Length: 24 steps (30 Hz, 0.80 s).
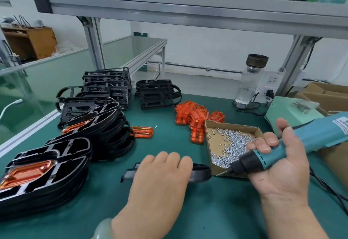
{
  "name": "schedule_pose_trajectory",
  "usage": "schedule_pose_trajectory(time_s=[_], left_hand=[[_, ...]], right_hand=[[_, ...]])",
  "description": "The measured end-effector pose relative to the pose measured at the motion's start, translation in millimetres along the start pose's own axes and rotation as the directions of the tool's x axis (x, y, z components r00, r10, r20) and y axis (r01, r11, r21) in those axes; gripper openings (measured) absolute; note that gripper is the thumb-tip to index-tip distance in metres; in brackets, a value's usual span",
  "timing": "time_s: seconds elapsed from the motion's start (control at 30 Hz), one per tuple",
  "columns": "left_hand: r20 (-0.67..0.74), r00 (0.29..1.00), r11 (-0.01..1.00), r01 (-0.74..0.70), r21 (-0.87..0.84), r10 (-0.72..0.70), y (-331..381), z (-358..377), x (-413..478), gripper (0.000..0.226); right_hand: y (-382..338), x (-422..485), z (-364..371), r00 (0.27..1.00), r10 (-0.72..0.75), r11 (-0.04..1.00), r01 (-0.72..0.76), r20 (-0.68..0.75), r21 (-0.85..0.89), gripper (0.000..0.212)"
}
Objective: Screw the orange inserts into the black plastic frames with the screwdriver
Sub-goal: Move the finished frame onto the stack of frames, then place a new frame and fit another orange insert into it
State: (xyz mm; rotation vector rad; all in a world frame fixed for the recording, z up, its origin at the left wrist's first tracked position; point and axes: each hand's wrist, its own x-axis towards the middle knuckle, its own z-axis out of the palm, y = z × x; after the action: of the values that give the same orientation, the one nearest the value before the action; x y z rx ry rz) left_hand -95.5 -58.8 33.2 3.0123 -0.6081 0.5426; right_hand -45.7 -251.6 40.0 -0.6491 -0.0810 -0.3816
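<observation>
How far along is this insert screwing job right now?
Done: fitted frames stacked at left. In hand: left hand holds a black frame, right hand grips the screwdriver. Left: loose orange inserts and empty frames behind.

- The mat [169, 210] on the table is plain deep green.
- The stacked frames [105, 88] are glossy black.
- The inserts [195, 118] are see-through bright orange.
- The screwdriver [301, 140] is teal with a black nose.
- The screws [233, 146] are shiny silver.
- Their box [209, 144] is plain brown cardboard.
- The bracelet [102, 229] is pale milky green.
- The shelf [188, 6] is light grey.
</observation>
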Motion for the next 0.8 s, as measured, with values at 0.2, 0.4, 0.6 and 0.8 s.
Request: schedule_pose_trajectory(time_s=[0.2,0.4,0.6,0.8], left_hand=[[0.172,0.984,0.984,0.071,-0.165,-0.042,2,20,-16,0.046],[0.174,0.985,0.938,0.047,-0.342,0.014,-2,28,-23,0.061],[0.210,0.975,0.883,0.162,-0.441,-0.074,-41,19,-18,0.105],[0.376,0.926,0.804,0.236,-0.545,-0.017,-59,22,-12,0.118]], right_hand=[[0,0,-1,1.000,0.005,1.000,-0.005,0.006,0.004,0.013],[0,0,0,1.000,0.012,1.000,-0.012,0.010,0.003,0.013],[1,0,-1,1.000,0.014,1.000,-0.014,0.001,0.007,0.012],[0,-1,0,1.000,0.027,1.000,-0.027,0.014,0.014,0.013]])
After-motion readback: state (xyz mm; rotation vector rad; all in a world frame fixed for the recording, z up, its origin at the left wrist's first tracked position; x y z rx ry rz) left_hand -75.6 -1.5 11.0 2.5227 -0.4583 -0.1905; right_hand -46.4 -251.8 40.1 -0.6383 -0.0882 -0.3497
